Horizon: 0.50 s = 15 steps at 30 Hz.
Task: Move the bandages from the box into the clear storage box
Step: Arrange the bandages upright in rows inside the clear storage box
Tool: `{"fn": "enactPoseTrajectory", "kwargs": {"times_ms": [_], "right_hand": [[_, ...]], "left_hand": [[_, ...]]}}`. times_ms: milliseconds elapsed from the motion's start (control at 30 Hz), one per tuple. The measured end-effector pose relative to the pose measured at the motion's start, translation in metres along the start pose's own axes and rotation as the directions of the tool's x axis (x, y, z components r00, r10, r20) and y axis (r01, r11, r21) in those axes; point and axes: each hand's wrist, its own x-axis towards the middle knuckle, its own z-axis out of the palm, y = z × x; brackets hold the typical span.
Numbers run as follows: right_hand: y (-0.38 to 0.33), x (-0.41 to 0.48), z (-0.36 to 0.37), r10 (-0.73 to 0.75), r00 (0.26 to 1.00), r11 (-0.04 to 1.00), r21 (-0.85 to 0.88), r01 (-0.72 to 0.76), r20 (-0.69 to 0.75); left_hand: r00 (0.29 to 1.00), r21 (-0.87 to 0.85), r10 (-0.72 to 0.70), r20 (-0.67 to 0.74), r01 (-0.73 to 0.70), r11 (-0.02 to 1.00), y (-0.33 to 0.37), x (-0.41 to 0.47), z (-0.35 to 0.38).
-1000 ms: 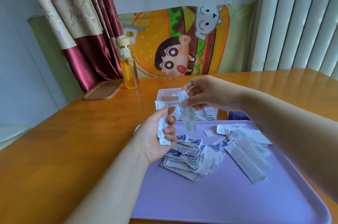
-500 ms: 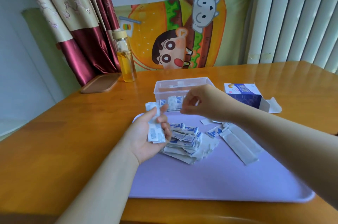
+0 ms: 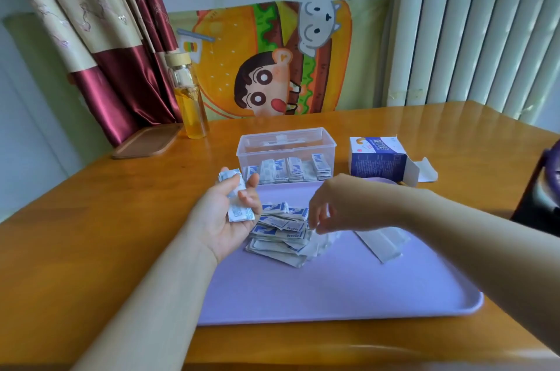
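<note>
My left hand is palm up at the tray's left edge and holds a small stack of white-and-blue bandages between thumb and fingers. My right hand hovers over the loose pile of bandages on the purple tray; its fingers hang curled down and blurred, and whether they touch a bandage is unclear. The clear storage box stands behind the tray with several bandages upright along its front wall. The opened blue-and-white bandage box stands to its right.
Long white wrapper strips lie on the tray under my right forearm. A glass bottle of yellow liquid and a wooden lid sit at the table's back left. A dark chair stands at the right edge.
My right hand has come down from the clear storage box to the pile on the tray, no longer holding the bandage it carried. My left hand keeps its stack. The camera has tilted back.
</note>
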Motion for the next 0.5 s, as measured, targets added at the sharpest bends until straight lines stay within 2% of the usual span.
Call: {"fn": "enactPoseTrajectory", "kwargs": {"times_ms": [133,500], "right_hand": [[-0.019,0.01,0.011,-0.056,0.998,0.998,-0.011,0.057,0.022],[-0.015,0.015,0.021,0.023,1.0,0.995,-0.093,-0.022,0.012]], "left_hand": [[0.999,-0.013,0.038,-0.018,-0.039,0.999,0.01,-0.007,-0.007],[0.999,0.05,-0.046,-0.023,0.047,0.998,0.006,-0.011,-0.019]]}}
